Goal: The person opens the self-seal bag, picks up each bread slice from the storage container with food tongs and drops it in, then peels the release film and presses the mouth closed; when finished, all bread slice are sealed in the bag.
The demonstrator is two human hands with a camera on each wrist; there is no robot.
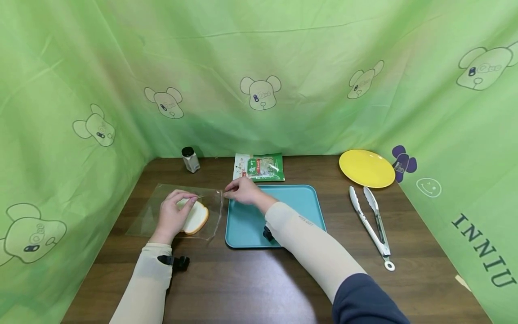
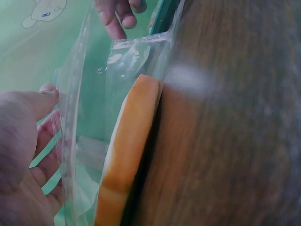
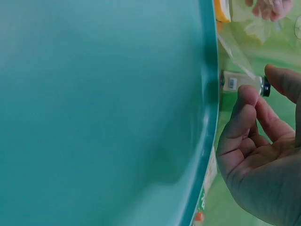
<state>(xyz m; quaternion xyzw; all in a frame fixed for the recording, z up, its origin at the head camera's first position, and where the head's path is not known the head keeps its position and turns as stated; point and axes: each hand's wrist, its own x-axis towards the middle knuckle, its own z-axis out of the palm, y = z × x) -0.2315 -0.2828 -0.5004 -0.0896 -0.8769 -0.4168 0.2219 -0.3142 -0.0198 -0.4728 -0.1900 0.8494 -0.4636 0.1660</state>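
A slice of bread (image 1: 197, 219) with an orange-brown crust lies inside a clear plastic bag (image 1: 151, 216) at the left of the table. My left hand (image 1: 171, 216) is over the bag and pinches its upper film between thumb and fingers; in the left wrist view the film (image 2: 70, 136) stands raised above the bread (image 2: 129, 150). At the bag's right edge, beside the blue tray (image 1: 279, 193), my right hand (image 1: 244, 191) holds a corner of the film at its fingertips. The right wrist view has that film (image 3: 237, 56) reaching up to the thumb and forefinger.
A small black-capped jar (image 1: 190, 159) stands behind the bag. Behind the tray lies a green and white packet (image 1: 259, 167). On the right are a yellow plate (image 1: 366, 168) and white-handled tongs (image 1: 370, 227). A green printed curtain (image 1: 259, 54) surrounds the table's back and sides.
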